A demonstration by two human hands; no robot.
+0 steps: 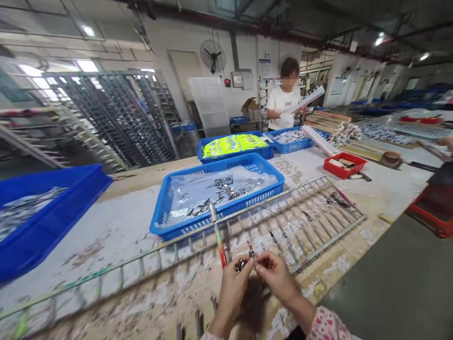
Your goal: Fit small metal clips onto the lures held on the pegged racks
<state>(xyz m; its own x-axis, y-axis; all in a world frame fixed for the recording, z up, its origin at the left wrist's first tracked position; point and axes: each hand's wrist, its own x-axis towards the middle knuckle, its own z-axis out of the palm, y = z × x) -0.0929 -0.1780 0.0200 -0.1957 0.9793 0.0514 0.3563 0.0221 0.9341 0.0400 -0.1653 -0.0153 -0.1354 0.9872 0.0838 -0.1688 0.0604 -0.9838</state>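
Note:
My left hand (234, 282) is closed around small shiny metal pieces (240, 265), their exact kind too small to tell. One slim piece with a reddish tip (250, 247) sticks up between the two hands. Close beside it, my right hand (278, 276) has its fingers pinched together at the same spot; what lies between them is hidden. Both hands are over the near edge of a long metal rack (304, 259) with many pegs. Several small shiny pieces (307, 216) sit on its right-hand pegs. Just beyond my left hand is an upright rod with red and green colouring (219, 241).
A light-blue basket (159, 222) of shiny metal pieces on plastic stands behind the rack. Dark-blue bins stand left (71, 208) and behind (269, 152). A red tray (329, 169) sits on the right. Another person (283, 101) stands across the table, holding a white strip.

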